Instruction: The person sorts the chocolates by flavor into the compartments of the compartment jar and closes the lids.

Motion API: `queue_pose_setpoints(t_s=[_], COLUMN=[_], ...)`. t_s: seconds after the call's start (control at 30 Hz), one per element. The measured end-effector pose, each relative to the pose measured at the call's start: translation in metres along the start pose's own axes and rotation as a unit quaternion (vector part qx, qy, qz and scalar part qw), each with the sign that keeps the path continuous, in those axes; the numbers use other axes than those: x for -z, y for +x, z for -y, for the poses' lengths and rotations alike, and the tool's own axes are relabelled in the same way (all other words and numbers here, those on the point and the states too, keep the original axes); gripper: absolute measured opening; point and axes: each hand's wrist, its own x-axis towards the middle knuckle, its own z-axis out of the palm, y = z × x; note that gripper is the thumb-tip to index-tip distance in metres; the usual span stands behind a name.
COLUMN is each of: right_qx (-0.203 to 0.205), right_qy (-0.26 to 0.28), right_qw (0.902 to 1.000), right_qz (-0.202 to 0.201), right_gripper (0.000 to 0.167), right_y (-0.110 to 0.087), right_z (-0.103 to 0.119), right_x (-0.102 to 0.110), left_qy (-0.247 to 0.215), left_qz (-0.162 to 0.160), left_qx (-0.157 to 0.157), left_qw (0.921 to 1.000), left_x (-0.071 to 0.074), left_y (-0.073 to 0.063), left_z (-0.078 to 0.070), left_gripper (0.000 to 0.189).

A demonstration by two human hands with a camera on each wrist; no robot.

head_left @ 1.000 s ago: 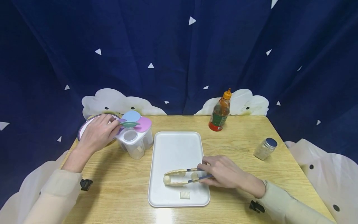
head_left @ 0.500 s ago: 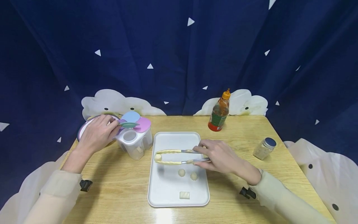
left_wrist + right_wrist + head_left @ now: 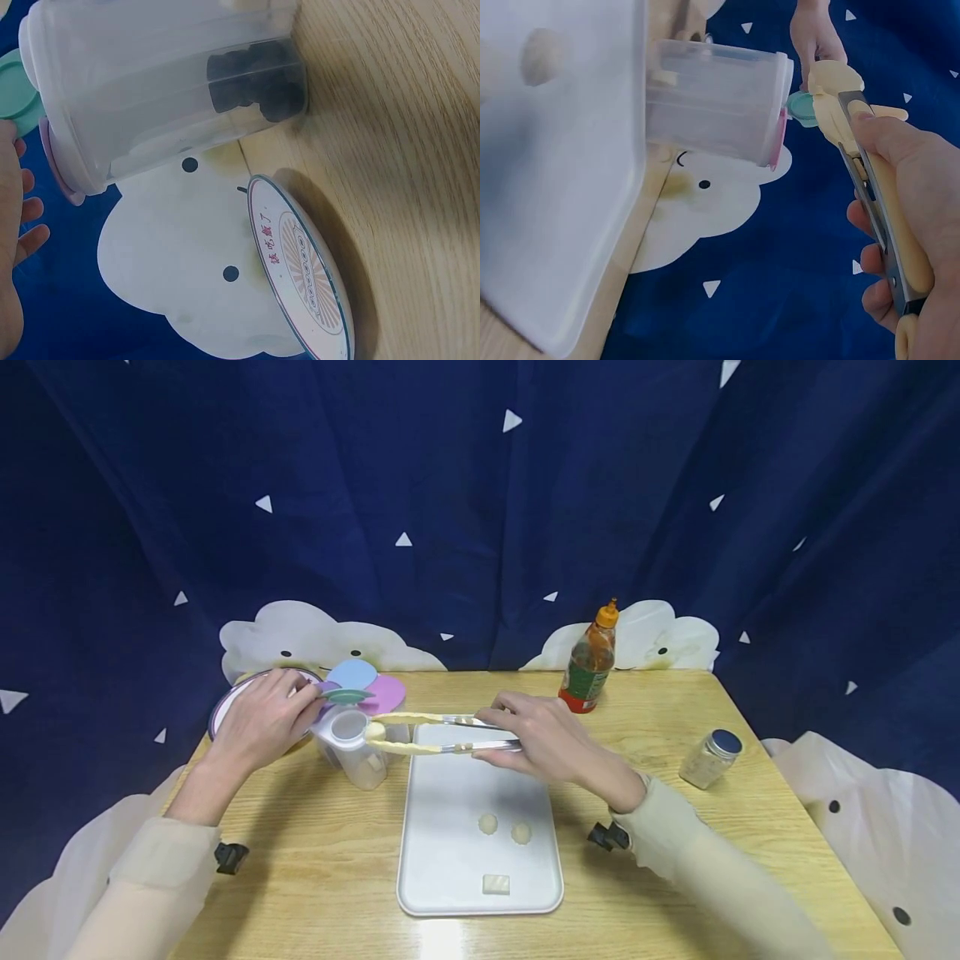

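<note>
In the head view my left hand (image 3: 262, 714) pinches the raised green lid (image 3: 348, 697) of a clear compartmented storage container (image 3: 363, 767). Its round opening under that lid is uncovered; blue and pink lids cover others. My right hand (image 3: 543, 739) grips metal tongs (image 3: 408, 748) with cream tips, which hold a small pale ball (image 3: 374, 732) just right of that opening. Below lies a white tray (image 3: 442, 872) bearing two pale ridged balls (image 3: 488, 823) and a pale rectangular piece (image 3: 496, 884). Dark pieces (image 3: 255, 79) sit inside the container in the left wrist view.
Behind my left hand, a round plate (image 3: 311, 281) leans tilted beside the container. A sauce bottle (image 3: 588, 668) with an orange cap stands at the back right. Nearer the right edge is a small jar (image 3: 708, 760) with a blue cap.
My right hand has lifted the tongs with the pale ball off the tray and carried them up and left to the container. My left hand has stayed at the green lid.
</note>
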Motion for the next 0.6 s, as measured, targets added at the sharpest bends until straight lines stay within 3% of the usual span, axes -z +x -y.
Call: queue_pose_setpoints(t_s=[0.27,0.6], right_qx=[-0.010,-0.007], right_qy=[-0.005,-0.004], right_qw=[0.9999,1.0000], right_qz=[-0.002,0.002], right_gripper=[0.045,0.044], right_y=[0.026,0.040], right_z=[0.001,0.001], right_x=[-0.013,-0.027], left_qy=[0.004,0.003], left_qz=[-0.005,-0.001], left_qx=[-0.003,-0.004], left_qw=[1.0000,1.0000], left_x=[-0.001,0.000], left_y=[0.001,0.000], left_z=[0.001,0.001], left_gripper=[0.024,0.021])
